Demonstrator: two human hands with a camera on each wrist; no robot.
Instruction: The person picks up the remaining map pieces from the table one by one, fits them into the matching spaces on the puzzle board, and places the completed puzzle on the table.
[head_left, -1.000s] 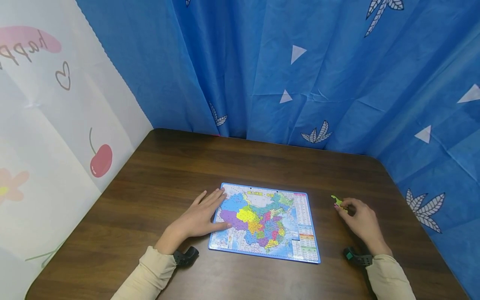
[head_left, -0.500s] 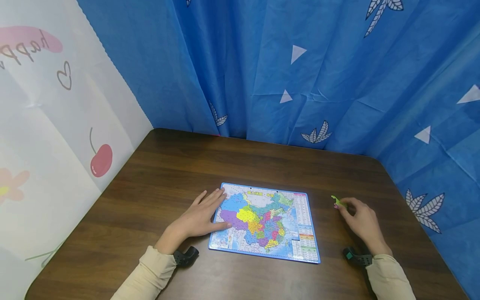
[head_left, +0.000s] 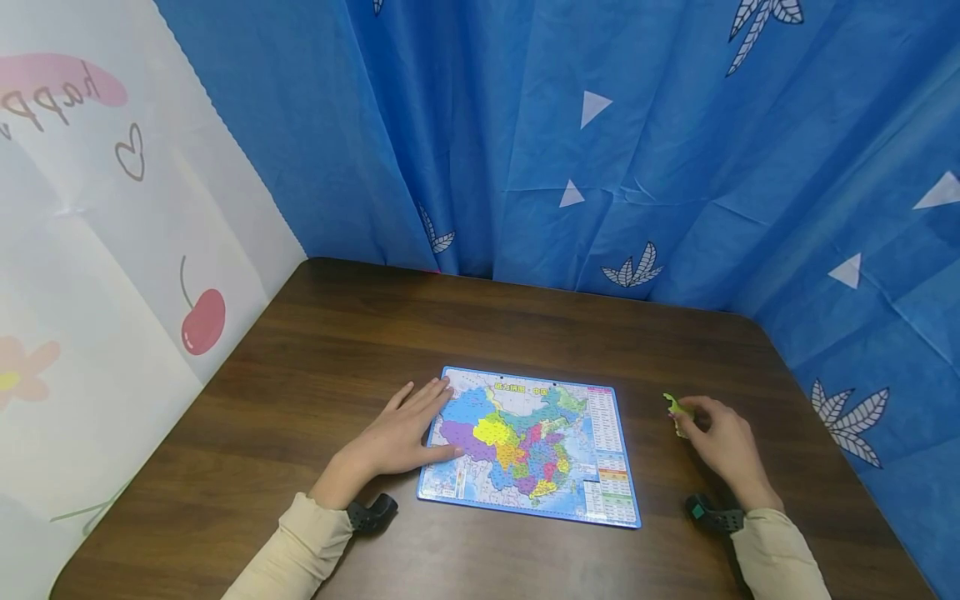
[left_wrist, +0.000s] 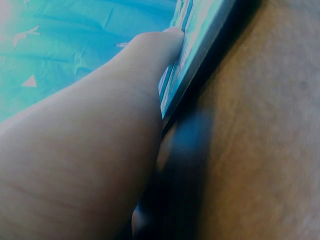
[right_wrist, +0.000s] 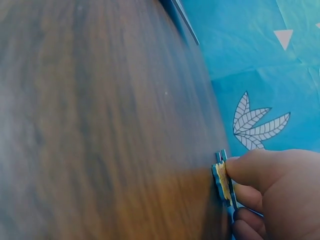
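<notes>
A blue-edged map puzzle board (head_left: 517,442) lies flat on the table, with many coloured pieces fitted on it and a pale gap near the top. My left hand (head_left: 397,429) rests across its left edge, fingers spread; in the left wrist view the thumb (left_wrist: 167,42) touches the board. To the right of the board, my right hand (head_left: 723,437) pinches thin puzzle pieces between thumb and fingers, a yellow-green one (head_left: 672,404) showing. The right wrist view shows their edges, with a yellowish piece (right_wrist: 223,181) against another; how many are held, I cannot tell.
The brown wooden table (head_left: 360,325) extends around the board. A blue curtain (head_left: 525,150) hangs along its back and right, and a white printed cloth (head_left: 135,250) along its left. Black straps with small devices (head_left: 708,515) sit on both wrists.
The pieces in my right hand have shifted and turned slightly between the fingers, and a paler part shows below the yellow-green one. My left hand and the board stay put.
</notes>
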